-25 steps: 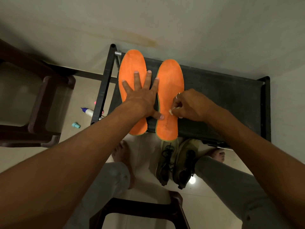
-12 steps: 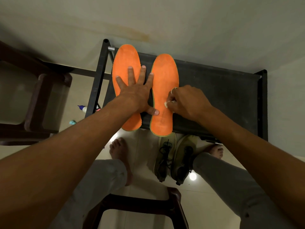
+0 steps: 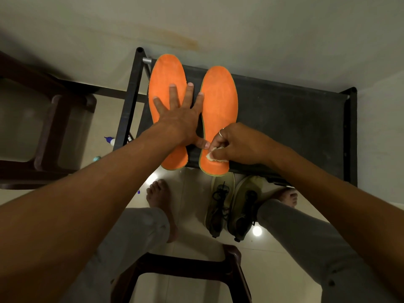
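Black rack (two orange insoles atop)

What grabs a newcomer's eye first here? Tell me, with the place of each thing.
The two orange insoles stand out, lying side by side on the black rack against the wall. The left hand presses flat across them with fingers spread, while the right hand pinches a small pale wad on the heel end of the right-hand insole. A pair of olive shoes sits on the floor below.

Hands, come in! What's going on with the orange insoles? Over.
Left hand flat on left insole. Right hand pinches pale wad on right insole heel. Left thumb right beside wad.
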Demonstrator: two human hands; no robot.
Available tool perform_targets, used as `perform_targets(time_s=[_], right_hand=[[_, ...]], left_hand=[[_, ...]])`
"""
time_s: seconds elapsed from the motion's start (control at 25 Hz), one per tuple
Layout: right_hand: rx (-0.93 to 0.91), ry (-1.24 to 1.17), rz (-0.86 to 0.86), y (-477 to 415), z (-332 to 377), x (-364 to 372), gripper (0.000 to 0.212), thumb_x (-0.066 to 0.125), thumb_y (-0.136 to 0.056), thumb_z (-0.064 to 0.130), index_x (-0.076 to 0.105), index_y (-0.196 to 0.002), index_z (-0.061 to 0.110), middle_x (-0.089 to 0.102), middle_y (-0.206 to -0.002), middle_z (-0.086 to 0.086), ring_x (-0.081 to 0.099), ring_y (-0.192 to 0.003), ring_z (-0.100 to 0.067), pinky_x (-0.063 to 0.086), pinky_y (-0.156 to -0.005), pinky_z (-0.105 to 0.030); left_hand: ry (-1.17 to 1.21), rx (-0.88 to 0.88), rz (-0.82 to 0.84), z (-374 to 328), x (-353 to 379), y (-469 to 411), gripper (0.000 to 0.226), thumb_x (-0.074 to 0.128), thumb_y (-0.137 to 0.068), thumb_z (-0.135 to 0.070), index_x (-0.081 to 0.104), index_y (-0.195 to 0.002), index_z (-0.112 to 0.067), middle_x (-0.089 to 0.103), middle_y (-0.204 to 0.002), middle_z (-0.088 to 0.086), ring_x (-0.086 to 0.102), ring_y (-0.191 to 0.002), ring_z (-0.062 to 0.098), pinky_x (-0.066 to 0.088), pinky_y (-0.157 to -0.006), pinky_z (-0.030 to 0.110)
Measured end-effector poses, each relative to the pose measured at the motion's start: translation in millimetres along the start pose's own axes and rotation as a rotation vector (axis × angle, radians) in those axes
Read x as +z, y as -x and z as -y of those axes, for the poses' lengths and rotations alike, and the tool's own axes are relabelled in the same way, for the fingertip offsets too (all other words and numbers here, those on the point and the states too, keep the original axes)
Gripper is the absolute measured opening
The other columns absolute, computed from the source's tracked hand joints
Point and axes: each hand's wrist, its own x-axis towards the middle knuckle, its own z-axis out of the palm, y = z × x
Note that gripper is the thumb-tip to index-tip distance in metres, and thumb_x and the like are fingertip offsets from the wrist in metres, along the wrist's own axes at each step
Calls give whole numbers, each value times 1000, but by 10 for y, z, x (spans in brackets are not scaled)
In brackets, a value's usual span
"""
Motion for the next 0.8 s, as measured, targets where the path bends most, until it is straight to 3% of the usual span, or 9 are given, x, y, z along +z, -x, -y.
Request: perform_targets(time_s=[0.12, 0.28, 0.48, 0.68, 0.8], right_hand=[[36, -51, 119, 11, -24, -102, 10, 76, -83, 29, 79, -91, 24, 74, -85, 16, 67, -77, 4, 48, -62, -9], [9, 37, -78, -5, -19, -18, 14, 75, -85, 30, 79, -95, 22, 74, -90, 11, 64, -73, 6, 43, -59, -6], [-5, -102, 169, 57, 55, -21, 7, 80, -80, 26, 79, -86, 24, 72, -74, 19, 66, -72, 6, 45, -58, -5], [-13, -23, -81, 18, 50, 10, 7, 75, -83, 26, 77, -89, 22, 71, -75, 12, 66, -70, 3, 50, -60, -15], [-60, -59, 23, 31, 62, 22, 8, 75, -84, 24, 78, -91, 23, 68, -77, 24, 64, -77, 8, 46, -61, -6]], left_hand=[[5, 2, 6, 1, -2, -3, 143, 72, -61, -78, -21, -156, -26, -34, -160, 6, -27, -145, 45, 1, -109, 78], [8, 6, 3, 6, 5, 4, 142, 72, -62, -78, -22, -155, -26, -34, -160, 6, -27, -145, 45, 0, -109, 78], [3, 2, 0, -8, 0, -3, 142, 72, -62, -77, -21, -156, -25, -34, -160, 6, -27, -145, 45, 0, -109, 78], [-1, 4, -2, -2, 5, 0, 142, 73, -62, -76, -21, -155, -26, -34, -160, 6, -26, -145, 46, 1, -109, 78], [5, 2, 1, 1, -5, 1, 141, 73, -63, -75, -21, -156, -26, -34, -160, 6, -27, -145, 46, 1, -109, 78]])
